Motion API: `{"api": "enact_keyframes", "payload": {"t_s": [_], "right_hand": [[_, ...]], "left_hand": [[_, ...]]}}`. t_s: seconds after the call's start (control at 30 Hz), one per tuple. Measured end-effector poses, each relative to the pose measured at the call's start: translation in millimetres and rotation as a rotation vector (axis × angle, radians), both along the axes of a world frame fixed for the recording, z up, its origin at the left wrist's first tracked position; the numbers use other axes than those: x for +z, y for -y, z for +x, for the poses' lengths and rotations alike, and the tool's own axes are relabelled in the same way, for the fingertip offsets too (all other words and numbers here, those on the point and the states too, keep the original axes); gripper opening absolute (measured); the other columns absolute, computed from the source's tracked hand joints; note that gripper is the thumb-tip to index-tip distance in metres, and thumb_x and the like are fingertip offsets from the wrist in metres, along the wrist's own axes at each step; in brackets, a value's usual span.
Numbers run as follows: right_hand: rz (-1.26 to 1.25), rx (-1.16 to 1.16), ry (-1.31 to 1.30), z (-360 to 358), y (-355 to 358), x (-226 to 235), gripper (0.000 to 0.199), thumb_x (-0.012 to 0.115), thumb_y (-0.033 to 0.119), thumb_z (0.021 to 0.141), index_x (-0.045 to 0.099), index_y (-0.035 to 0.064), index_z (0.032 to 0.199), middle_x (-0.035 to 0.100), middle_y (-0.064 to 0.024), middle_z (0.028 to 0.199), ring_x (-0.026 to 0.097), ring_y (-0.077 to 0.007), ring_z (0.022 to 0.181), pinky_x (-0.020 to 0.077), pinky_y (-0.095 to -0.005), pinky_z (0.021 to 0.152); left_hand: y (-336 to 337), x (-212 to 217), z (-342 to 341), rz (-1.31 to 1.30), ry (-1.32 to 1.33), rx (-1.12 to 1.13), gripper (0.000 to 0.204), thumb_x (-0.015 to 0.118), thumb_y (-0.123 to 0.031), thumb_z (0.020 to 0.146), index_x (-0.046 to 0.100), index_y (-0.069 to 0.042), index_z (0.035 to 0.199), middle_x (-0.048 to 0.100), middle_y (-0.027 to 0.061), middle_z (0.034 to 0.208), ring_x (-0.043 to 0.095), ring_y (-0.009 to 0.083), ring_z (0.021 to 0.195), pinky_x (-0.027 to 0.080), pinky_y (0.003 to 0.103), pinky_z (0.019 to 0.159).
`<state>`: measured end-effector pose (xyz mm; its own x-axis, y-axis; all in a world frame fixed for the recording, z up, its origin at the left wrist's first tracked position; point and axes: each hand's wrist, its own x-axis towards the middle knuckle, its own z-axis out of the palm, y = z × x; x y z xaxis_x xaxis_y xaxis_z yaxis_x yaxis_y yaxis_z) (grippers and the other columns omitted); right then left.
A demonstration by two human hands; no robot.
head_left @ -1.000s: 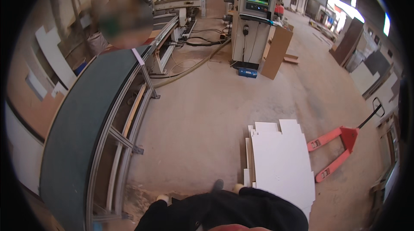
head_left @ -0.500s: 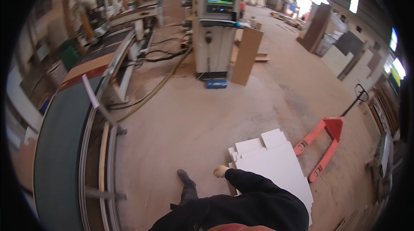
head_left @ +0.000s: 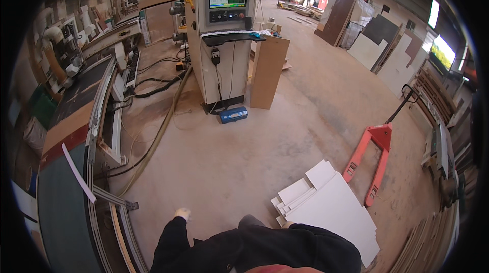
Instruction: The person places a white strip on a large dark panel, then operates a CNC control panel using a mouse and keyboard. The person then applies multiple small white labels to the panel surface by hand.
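Observation:
My left hand (head_left: pixel 182 214), in a pale glove, hangs low over the bare floor at the end of a black sleeve. No object shows in it, and its fingers are too small and blurred to read. Only a small part of my right hand (head_left: pixel 288 224) shows past the sleeve, at the near left edge of a low stack of white panels (head_left: pixel 331 204). Whether it touches the stack cannot be made out, and its fingers are hidden. The panels lie on the floor to my right, unevenly piled, with narrower pieces along the far left side.
A machine control cabinet (head_left: pixel 198 74) stands ahead, with a blue box (head_left: pixel 233 115) at its foot and a brown board (head_left: pixel 270 72) leaning beside it. Left runs a long machine bed (head_left: pixel 63 196) with a pale strip (head_left: pixel 77 172) on it. A red pallet jack (head_left: pixel 379 133) stands right.
My left hand has come into view at the lower left. My right hand has drawn back toward my body. The view has turned right and moved closer to the cabinet.

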<state>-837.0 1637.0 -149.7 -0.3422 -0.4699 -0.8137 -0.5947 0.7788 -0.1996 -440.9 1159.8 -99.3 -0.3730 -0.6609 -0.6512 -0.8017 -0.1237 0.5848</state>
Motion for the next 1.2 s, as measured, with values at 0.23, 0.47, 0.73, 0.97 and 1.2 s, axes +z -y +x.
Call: {"api": "enact_keyframes", "payload": {"t_s": [0.23,0.47,0.73,0.97,1.2], "right_hand": [[0.03,0.151,0.083,-34,164,-65,0.05,0.066,0.044,0.091,0.073,0.0132,0.128,0.067,-0.0146,0.136,0.062,-0.0351,0.128,0.0492,-0.0451,0.108],[-0.046,-0.055,0.206,-187,470,-17,0.037,0.068,0.031,0.091,0.072,0.0117,0.122,0.075,-0.0057,0.116,0.076,-0.0247,0.078,0.0607,-0.0417,0.064],[-1.017,-0.052,0.124,-261,855,183,0.065,0.069,0.021,0.094,0.043,0.006,0.151,0.063,-0.0178,0.136,0.07,-0.0244,0.09,0.0593,-0.0374,0.07],[-1.476,0.106,-0.081,-296,1118,379,0.072,0.07,0.013,0.09,0.038,0.0065,0.154,0.064,-0.0151,0.133,0.072,-0.023,0.092,0.0587,-0.0369,0.081],[-1.336,0.502,-0.978,-414,1274,517,0.057,0.071,0.021,0.089,0.054,0.0089,0.142,0.051,-0.0184,0.151,0.049,-0.0391,0.138,0.0435,-0.049,0.113]], "left_hand": [[117,24,-101,0.089,-0.224,0.178,0.062,0.061,-0.014,0.097,0.037,-0.009,0.155,0.069,0.0228,0.116,0.074,0.0291,0.072,0.06,0.043,0.057],[157,-9,-41,0.005,0.149,-0.184,0.044,0.064,-0.023,0.094,0.065,-0.007,0.135,0.074,0.02,0.116,0.075,0.0326,0.085,0.06,0.045,0.078],[245,-6,-36,0.13,0.221,0.046,0.041,0.063,-0.022,0.094,0.066,-0.007,0.132,0.074,0.0192,0.104,0.075,0.0303,0.078,0.059,0.044,0.071],[420,-21,-63,0.126,0.209,0.063,0.04,0.062,-0.022,0.093,0.067,-0.007,0.13,0.074,0.0185,0.093,0.074,0.0283,0.072,0.058,0.043,0.065],[644,-18,-99,0.045,0.038,0.524,0.038,0.061,-0.022,0.093,0.068,-0.008,0.128,0.074,0.0177,0.082,0.073,0.0263,0.066,0.057,0.041,0.059]]}}
